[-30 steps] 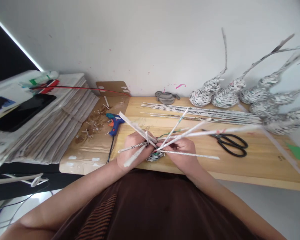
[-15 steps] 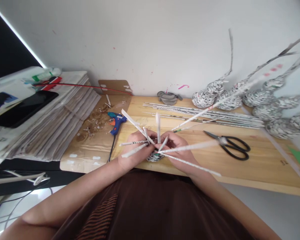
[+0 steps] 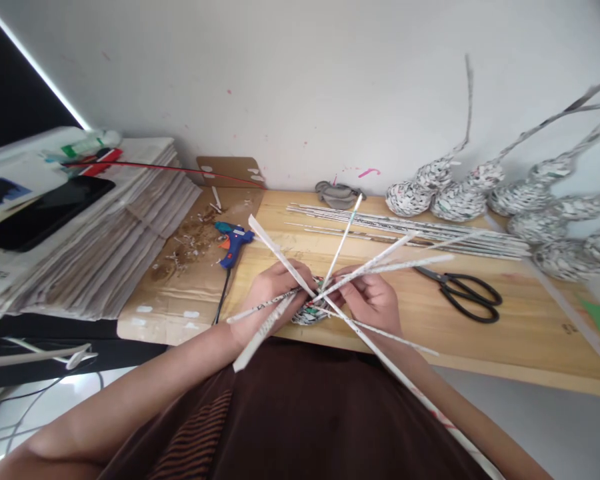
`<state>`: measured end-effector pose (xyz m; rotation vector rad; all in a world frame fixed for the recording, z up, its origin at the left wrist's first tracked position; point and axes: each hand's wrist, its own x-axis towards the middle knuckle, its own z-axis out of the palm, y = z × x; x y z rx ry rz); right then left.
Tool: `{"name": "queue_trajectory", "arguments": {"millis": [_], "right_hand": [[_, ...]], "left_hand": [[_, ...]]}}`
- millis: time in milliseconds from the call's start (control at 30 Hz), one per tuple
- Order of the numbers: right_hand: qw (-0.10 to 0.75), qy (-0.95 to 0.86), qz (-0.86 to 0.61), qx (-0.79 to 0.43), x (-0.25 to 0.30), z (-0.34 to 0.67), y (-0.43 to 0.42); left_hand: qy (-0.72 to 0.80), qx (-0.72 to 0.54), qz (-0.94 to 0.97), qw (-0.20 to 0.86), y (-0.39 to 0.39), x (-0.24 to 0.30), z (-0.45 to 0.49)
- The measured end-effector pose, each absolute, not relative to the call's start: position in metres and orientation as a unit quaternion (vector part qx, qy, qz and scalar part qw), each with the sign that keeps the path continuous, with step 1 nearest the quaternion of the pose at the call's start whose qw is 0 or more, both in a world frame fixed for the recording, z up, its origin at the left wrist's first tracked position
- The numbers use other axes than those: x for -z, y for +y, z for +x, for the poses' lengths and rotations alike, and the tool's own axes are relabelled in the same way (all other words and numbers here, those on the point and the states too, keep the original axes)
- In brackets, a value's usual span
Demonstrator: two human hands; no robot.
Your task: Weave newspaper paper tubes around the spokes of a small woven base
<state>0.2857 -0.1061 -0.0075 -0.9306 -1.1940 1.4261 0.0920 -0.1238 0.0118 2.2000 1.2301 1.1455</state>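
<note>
Both hands meet over a small woven paper piece (image 3: 307, 313) at the near edge of the wooden board (image 3: 505, 333). My left hand (image 3: 270, 293) is closed around it from the left. My right hand (image 3: 373, 297) pinches the rolled paper tubes (image 3: 380, 260) that fan out from the piece in every direction. One long tube (image 3: 405, 383) runs down to the right across my forearm. Two short tubes (image 3: 260, 327) stick out over my left wrist.
Black scissors (image 3: 463, 291) lie right of my hands. A bundle of loose paper tubes (image 3: 410, 227) lies behind, with several woven gourd shapes (image 3: 450, 197) along the wall. A blue glue gun (image 3: 233, 243) rests on cardboard at left, beside a stack of newspapers (image 3: 100, 247) with a phone (image 3: 45, 213) on it.
My right hand has swung one long tube from pointing up-right, toward the gourds, down across my right forearm. The other tubes have shifted with the turn of the piece.
</note>
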Motion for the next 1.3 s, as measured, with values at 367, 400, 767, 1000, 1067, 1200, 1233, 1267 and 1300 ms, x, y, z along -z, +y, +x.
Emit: {"name": "queue_trajectory", "arguments": {"millis": [367, 400, 767, 1000, 1067, 1200, 1233, 1267, 1300], "right_hand": [[0.480, -0.476, -0.425, -0.603, -0.008, 0.281, -0.101], [0.472, -0.485, -0.423, -0.602, -0.009, 0.281, -0.100], [0.439, -0.567, -0.403, -0.568, -0.007, 0.283, -0.103], [0.404, -0.561, -0.380, -0.615, -0.005, 0.283, -0.108], [0.391, -0.574, -0.368, -0.618, -0.005, 0.285, -0.109], [0.381, -0.611, -0.341, -0.604, -0.002, 0.290, -0.109], [0.381, -0.619, -0.337, -0.598, -0.001, 0.291, -0.109], [0.380, -0.628, -0.333, -0.592, -0.001, 0.293, -0.110], [0.378, -0.638, -0.328, -0.585, -0.001, 0.294, -0.110]], "left_hand": [[0.406, -0.259, 0.868, 0.125, -0.121, -0.031, 0.089], [0.408, -0.262, 0.865, 0.126, -0.121, -0.030, 0.088], [0.404, -0.343, 0.831, 0.169, -0.126, -0.017, 0.085], [0.491, -0.364, 0.762, 0.215, -0.129, -0.007, 0.089], [0.494, -0.371, 0.759, 0.205, -0.129, -0.007, 0.090], [0.491, -0.383, 0.760, 0.185, -0.127, -0.009, 0.090], [0.488, -0.381, 0.762, 0.190, -0.127, -0.010, 0.090], [0.484, -0.380, 0.763, 0.198, -0.127, -0.011, 0.089], [0.478, -0.380, 0.764, 0.209, -0.127, -0.012, 0.089]]}}
